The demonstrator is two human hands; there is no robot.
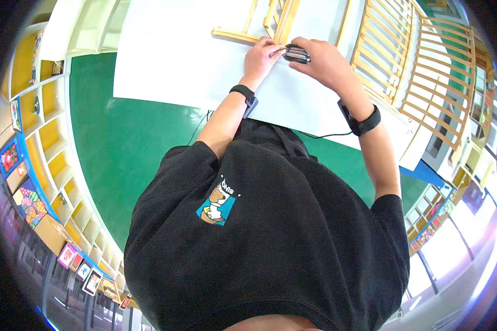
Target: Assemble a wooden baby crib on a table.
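My right hand (324,59) is closed around a folding multi-tool (297,53), black with several silver strips side by side. The tool points left, toward the fingertips of my left hand (261,59). Those fingers are pinched together at the tool's tip, beside the corner of a pale wooden frame (234,35). Whatever small part they hold is hidden or too small to name. The frame's bars lie on a white table (171,66), just beyond both hands.
To the right, a slatted wooden panel (382,47) lies on the table, and a second slatted panel (439,71) is at its right edge. A black cable (328,135) runs by the near edge. White shelves with yellow backs (52,140) line the left over a green floor (116,149).
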